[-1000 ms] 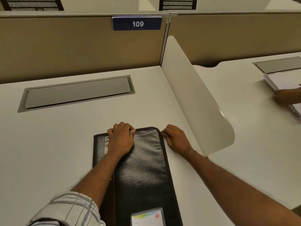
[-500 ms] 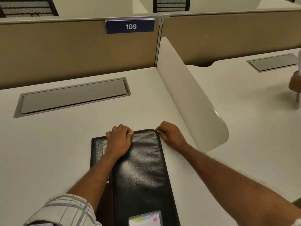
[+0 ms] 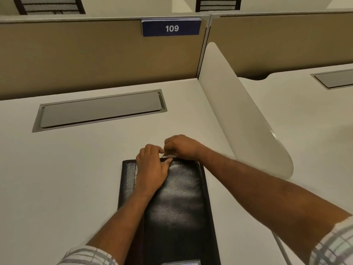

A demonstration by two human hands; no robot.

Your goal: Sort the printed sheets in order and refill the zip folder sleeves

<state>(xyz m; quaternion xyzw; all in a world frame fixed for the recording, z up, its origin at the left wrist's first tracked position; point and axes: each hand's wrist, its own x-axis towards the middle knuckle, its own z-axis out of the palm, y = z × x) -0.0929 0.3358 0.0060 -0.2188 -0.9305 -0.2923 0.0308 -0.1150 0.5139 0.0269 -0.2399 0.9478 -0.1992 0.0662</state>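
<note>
A black leather zip folder [image 3: 177, 199] lies closed on the white desk [image 3: 63, 176], its long side running away from me. My left hand [image 3: 152, 169] rests on the folder's far left part, fingers curled over its far edge and thumb lying along that edge. My right hand [image 3: 181, 147] sits at the folder's far edge beside the left one, fingertips pinching a small metal zip pull [image 3: 163, 155]. A card with a coloured print [image 3: 181, 262] peeks in at the folder's near end. No loose printed sheets are in view.
A grey cable hatch [image 3: 101, 109] is set into the desk beyond the folder. A curved white divider [image 3: 238, 119] stands on the right, with a neighbouring desk [image 3: 305, 115] behind it. A tan partition with a blue 109 sign [image 3: 171, 28] closes the far side.
My right hand slid from the folder's far right corner leftwards along the far edge to meet my left hand. The other person's hand on the neighbouring desk has left the view.
</note>
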